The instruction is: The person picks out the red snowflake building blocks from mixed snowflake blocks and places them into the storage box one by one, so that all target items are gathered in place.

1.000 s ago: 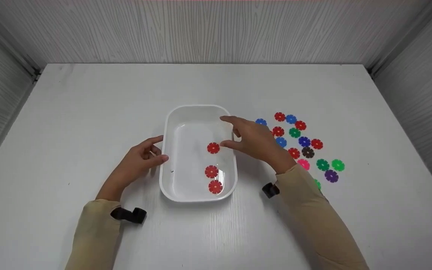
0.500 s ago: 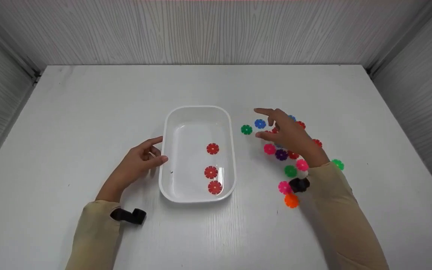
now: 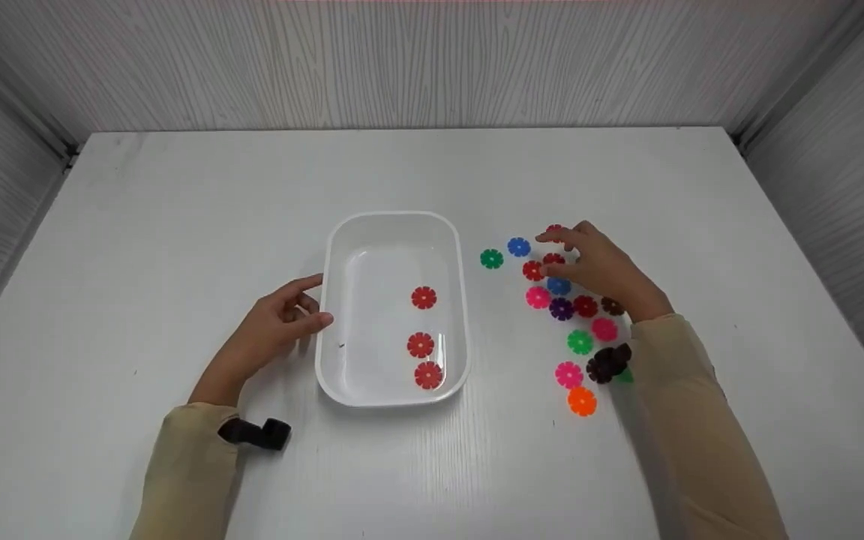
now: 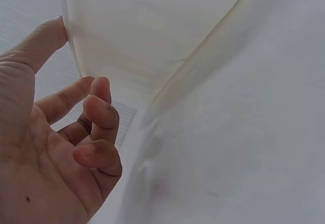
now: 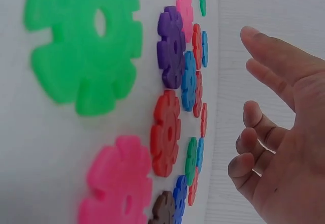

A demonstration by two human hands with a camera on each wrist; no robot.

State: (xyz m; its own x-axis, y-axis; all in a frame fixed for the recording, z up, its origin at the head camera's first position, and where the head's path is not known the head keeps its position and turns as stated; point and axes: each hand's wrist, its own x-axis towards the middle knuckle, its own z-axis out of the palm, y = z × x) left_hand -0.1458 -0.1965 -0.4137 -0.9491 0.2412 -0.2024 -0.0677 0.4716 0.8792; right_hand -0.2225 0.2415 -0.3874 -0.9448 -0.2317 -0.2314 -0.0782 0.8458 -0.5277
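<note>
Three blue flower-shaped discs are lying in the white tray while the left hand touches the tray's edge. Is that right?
Not quite: the three flower-shaped discs in the white tray are red, not blue, as the head view shows. The left hand does touch the tray's edge.

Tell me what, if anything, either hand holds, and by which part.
Nothing clearly: the left hand touches the white tray at its left rim with thumb and index finger. The right hand, above the discs, holds nothing.

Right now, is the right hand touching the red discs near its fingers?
Apart: the right wrist view shows a plain gap between the right hand and the red discs.
</note>
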